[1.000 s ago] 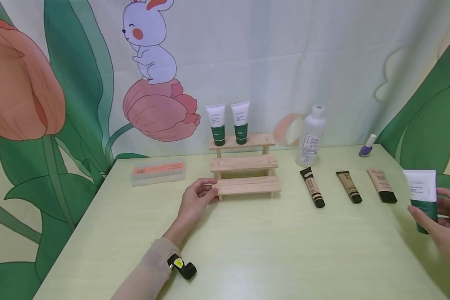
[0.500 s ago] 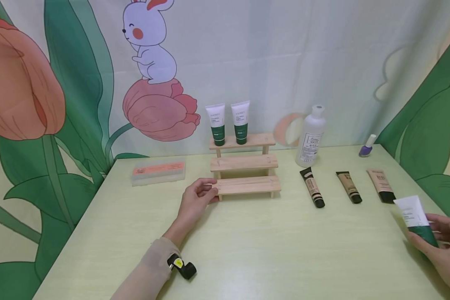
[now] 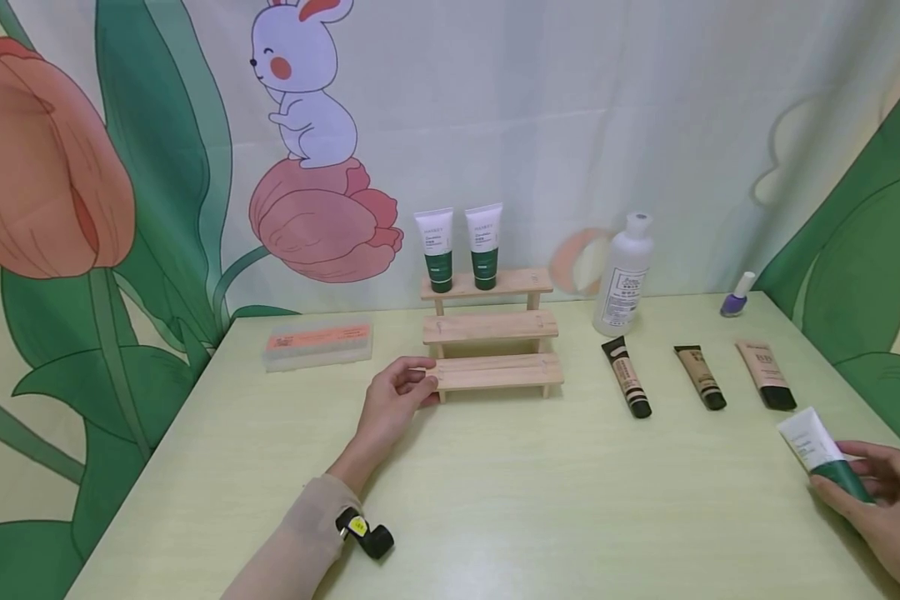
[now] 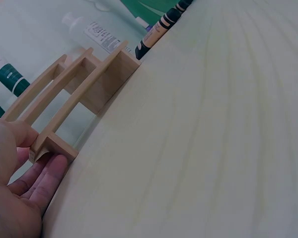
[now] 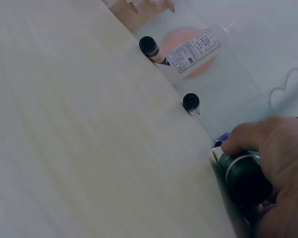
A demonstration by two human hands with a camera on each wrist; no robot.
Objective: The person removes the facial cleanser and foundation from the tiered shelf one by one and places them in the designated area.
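Left hand: grips the near-left end of the lowest step of the wooden rack [image 3: 495,372], fingers bent round it; the hand [image 3: 392,404] has not shifted over the last second.
Right hand: the other hand [image 3: 891,504] pinches the green-and-white tube [image 3: 810,440] between thumb and fingers near its dark cap end.
Change: a second ago the held tube was nearly upright; now it is lower and tilted, white end toward the pink tube [image 3: 763,371].
Meaning: the tube seems to be partway through being handled; it is over the right side of the table [image 3: 495,492], well apart from the rack. Whether it touches the tabletop, I cannot tell.
Top step: two matching tubes, the left one [image 3: 438,250] and the right one [image 3: 484,246], both upright, caps down.
Lying tubes: black-and-beige tube [image 3: 627,379], gold tube [image 3: 699,377] and the pink one, caps on; contents hidden.
Bottles: white bottle [image 3: 624,279] and small purple bottle [image 3: 733,305] stand at the back, capped.
Clear case: the orange-labelled case [image 3: 318,346] lies left of the rack; its contents cannot be made out.
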